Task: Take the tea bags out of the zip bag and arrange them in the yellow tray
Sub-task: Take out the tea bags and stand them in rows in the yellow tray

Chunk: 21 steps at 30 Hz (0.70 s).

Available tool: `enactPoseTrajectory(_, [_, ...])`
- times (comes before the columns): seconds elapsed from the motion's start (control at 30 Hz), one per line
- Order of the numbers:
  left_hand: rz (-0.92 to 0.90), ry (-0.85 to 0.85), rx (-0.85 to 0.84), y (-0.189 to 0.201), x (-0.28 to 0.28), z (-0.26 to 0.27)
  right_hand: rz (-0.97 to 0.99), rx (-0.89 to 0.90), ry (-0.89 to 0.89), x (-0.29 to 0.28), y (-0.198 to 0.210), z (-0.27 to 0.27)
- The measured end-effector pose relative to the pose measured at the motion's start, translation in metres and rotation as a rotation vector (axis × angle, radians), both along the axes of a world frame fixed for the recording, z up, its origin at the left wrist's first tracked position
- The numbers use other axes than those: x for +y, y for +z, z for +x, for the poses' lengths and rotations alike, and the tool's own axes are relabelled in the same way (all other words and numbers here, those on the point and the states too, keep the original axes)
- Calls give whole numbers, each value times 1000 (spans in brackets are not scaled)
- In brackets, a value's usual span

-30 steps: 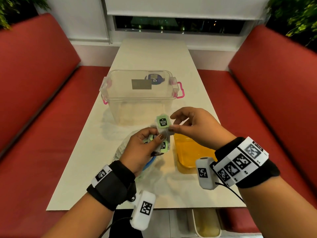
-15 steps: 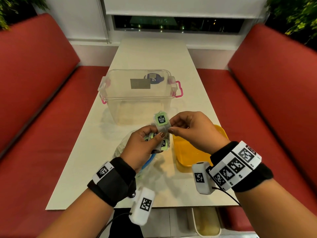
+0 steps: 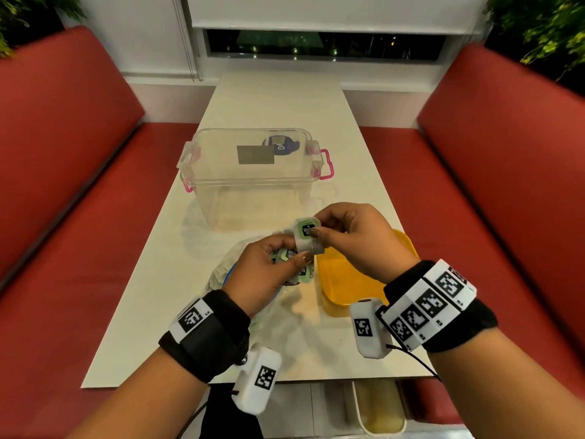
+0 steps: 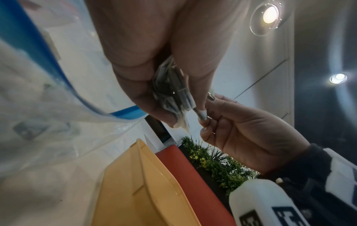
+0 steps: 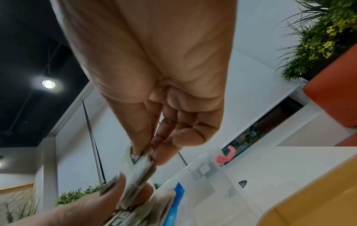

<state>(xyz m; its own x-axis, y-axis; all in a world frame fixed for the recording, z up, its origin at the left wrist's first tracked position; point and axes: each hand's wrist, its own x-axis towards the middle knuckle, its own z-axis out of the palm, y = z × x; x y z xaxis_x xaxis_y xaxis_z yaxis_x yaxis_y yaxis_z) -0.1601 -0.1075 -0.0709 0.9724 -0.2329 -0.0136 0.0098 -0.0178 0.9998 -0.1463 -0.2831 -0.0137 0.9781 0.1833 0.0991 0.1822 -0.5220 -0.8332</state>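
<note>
My left hand (image 3: 269, 270) grips a bunch of green-labelled tea bags (image 3: 289, 258) above the clear zip bag (image 3: 221, 274) with its blue seal, which lies on the table. My right hand (image 3: 348, 236) pinches the top of one tea bag (image 3: 305, 231) that sticks up from the bunch. In the left wrist view the bunch of tea bags (image 4: 172, 90) sits between my left fingers, and the right hand (image 4: 241, 131) pinches one edge. The yellow tray (image 3: 345, 286) lies just right of the bag, under my right wrist; no tea bag shows in its visible part.
A clear plastic box (image 3: 253, 172) with pink latches stands behind my hands in the middle of the white table (image 3: 278, 99). Red bench seats (image 3: 63, 185) flank the table on both sides. A window wall closes the far end.
My right hand has shifted slightly right and up with the pinched tea bag, drawing it further from the bunch. My left hand has kept its grip over the zip bag.
</note>
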Motion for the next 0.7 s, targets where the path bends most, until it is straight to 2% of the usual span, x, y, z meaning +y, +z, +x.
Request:
enactPoseTrajectory(0.17, [74, 23, -19, 4, -3, 0, -40, -1, 11, -3, 0, 0])
enactPoseTrajectory(0.23, [117, 4, -29, 4, -4, 0, -132, -45, 6, -5, 5, 2])
enactPoseTrajectory(0.37, [211, -11, -77, 3, -7, -1, -393, -40, 120, -8, 26, 10])
enactPoseTrajectory(0.5, [226, 31, -61, -3, -7, 0, -540, -24, 174, -10, 38, 20])
enactPoseTrajectory(0.7, [167, 134, 18, -12, 6, 3, -780, 13, 139, -21, 21, 54])
